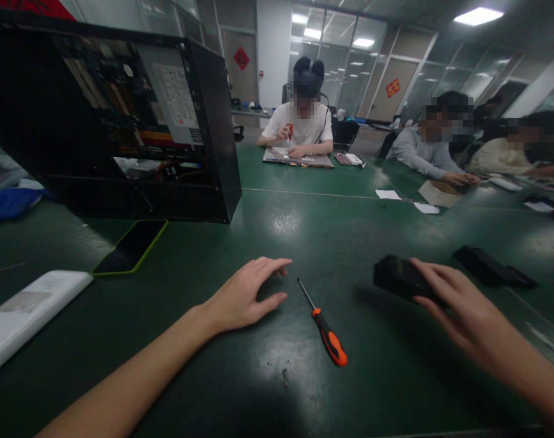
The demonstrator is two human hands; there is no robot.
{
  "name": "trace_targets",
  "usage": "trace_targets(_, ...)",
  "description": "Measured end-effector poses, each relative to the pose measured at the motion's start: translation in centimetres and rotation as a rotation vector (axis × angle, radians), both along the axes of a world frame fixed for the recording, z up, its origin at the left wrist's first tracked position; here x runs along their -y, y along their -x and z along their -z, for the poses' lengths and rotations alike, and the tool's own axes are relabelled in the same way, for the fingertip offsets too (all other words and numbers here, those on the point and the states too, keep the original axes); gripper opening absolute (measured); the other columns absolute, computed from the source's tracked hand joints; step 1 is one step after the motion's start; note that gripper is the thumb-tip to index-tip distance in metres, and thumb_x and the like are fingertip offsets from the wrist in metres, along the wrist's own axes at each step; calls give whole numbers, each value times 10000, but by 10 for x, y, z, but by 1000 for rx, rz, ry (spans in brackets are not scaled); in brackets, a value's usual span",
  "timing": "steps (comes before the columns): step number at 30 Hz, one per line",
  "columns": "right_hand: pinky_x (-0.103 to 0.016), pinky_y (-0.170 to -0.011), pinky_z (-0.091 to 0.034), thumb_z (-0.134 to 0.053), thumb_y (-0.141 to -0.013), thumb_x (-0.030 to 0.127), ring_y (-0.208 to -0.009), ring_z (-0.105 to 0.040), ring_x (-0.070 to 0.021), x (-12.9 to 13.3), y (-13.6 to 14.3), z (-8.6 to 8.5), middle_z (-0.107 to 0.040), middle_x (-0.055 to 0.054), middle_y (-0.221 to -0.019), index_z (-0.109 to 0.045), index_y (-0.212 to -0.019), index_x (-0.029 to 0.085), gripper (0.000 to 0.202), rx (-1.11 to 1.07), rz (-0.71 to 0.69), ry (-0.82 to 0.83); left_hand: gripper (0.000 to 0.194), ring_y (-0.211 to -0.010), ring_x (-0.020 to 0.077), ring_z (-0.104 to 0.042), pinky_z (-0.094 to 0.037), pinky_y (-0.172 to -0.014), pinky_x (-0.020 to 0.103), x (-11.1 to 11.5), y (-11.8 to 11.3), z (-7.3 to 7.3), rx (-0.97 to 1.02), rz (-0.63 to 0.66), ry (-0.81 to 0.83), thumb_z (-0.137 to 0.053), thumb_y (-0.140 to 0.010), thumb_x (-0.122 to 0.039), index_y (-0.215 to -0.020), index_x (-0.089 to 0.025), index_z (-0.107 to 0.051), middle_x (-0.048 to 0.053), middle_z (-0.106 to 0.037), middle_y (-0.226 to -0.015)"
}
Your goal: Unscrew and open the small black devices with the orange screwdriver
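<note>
My right hand [450, 292] grips a black box-like object [398, 277], held a little above the green table; its exact kind does not show. My left hand [252, 289] rests on the tabletop with fingers apart and nothing in them. Between the two hands, nearer the left one, lies an orange and black screwdriver [328, 334], its metal tip pointing away from me. To the right, beyond my right hand, another black object [491, 266] lies on the table.
An open black computer case [213, 134] stands at the back left. Before it lie a phone with a green edge [133, 246] and a white bar-shaped object [34, 310]. Across the green table [277, 225], a person holds a screwdriver [290, 131]; other people sit at the right.
</note>
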State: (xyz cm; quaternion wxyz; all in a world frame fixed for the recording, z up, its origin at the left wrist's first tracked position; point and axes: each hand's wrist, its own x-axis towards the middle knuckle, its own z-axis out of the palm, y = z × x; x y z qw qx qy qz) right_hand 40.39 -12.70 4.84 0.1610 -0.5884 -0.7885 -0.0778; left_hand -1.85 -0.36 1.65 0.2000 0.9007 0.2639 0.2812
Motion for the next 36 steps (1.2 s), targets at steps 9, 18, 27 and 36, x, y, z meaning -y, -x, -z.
trace_targets(9, -539, -992, -588, -497, -1087, 328, -1205, -613, -340, -63, 171, 12, -605, -241, -1403, -422, -1570, 60, 557, 71, -654, 93, 621, -1186, 303, -642, -522, -1045, 468, 2, 2, -5, 114, 144, 31, -701, -931, -519, -1439, -199, -539, 132, -668, -1306)
trace_targets(18, -531, -1004, -583, -635, -1024, 376, -1265, -613, -342, -59, 166, 10, -598, -215, -1444, -453, -1512, 104, 588, -16, -509, 160, 585, -1159, 296, -657, -503, -1028, 466, 3, -1, -4, -67, 83, 12, -746, -910, -377, -1435, -183, -575, 123, -713, -1291)
trace_targets(27, -437, -661, -645, -608, -1005, 403, -853, -746, -302, -3, 144, 21, -742, -160, -1098, -513, -1456, 139, 531, 106, -263, 150, 416, -1133, 271, -670, -485, -1008, 452, 10, -10, -4, -66, 56, 39, -761, -914, -367, -1288, -199, -692, 86, -736, -1230)
trace_targets(36, -352, -701, -638, -552, -1032, 275, -839, -748, -212, -3, 121, 5, -717, -74, -1094, -534, -1424, 194, 401, -89, -210, 157, 371, -1152, 264, -668, -508, -1027, 435, 12, -14, -2, -40, 21, 136, -766, -909, -330, -1252, -217, -682, 70, -732, -1245)
